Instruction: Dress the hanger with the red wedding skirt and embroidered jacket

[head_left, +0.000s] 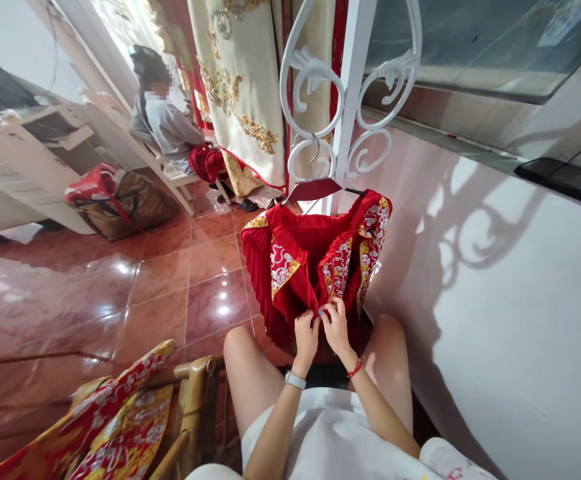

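A red garment (pixel 290 287) with gold, white and red patterned trim hangs in front of me on a dark red hanger (pixel 315 189). The hanger's metal hook is caught on a white scrolled metal frame (pixel 337 100). My left hand (pixel 307 337) pinches the edge of the garment's front opening, low down. Right beside it, my right hand (pixel 335 327) grips the opposite edge with bent fingers. A tiny blue-green spot shows between the fingertips; I cannot tell what it is. Both hands are closed and nearly touching.
Patterned red and gold cloth (pixel 130 427) lies over a bamboo chair (pixel 195 400) at lower left. A brown bag (pixel 135 203) stands on the tiled floor (pixel 165 287). Another person (pixel 167 127) sits beyond it. Cream gold-embroidered cloth (pixel 243 80) hangs behind; a white wall (pixel 520 320) borders my right.
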### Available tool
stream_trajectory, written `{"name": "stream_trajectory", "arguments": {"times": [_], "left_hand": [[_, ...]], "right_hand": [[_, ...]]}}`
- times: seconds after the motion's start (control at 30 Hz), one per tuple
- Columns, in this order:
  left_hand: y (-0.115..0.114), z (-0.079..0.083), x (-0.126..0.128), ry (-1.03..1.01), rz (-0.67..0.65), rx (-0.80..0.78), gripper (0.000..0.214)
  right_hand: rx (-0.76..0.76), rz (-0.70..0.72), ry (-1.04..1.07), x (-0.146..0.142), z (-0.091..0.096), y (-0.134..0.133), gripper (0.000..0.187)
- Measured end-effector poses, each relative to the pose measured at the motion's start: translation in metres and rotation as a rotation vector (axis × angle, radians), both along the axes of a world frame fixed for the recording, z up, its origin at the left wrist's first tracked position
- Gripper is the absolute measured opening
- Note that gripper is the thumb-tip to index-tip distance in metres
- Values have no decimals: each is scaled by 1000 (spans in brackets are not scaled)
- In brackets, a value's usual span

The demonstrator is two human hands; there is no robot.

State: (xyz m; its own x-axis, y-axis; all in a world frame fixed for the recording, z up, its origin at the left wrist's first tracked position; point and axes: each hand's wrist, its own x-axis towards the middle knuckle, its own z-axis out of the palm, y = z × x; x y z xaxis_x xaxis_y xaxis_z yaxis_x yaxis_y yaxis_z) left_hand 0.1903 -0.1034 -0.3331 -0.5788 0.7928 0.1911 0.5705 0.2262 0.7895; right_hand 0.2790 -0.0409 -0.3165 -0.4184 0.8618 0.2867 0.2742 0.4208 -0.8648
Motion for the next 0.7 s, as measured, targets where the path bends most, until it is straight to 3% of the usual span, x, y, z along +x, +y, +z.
{"name": "stream_trajectory", "arguments": {"times": [0.17,0.3,0.5,0.7], "left_hand": [[1,2,-7,70,-9,0,17],[-5,9,-6,51,-36,-10,16],[-11,18,-12,17,-55,8,22],[-9,1,-13,-137,-87,83,23]], "right_hand": [[32,-30,33,-10,20,4,17],[-5,-3,53,-9,26,11,17],[-72,132,24,-3,21,8,15],[-130,103,73,-6,11,-3,9]]}}
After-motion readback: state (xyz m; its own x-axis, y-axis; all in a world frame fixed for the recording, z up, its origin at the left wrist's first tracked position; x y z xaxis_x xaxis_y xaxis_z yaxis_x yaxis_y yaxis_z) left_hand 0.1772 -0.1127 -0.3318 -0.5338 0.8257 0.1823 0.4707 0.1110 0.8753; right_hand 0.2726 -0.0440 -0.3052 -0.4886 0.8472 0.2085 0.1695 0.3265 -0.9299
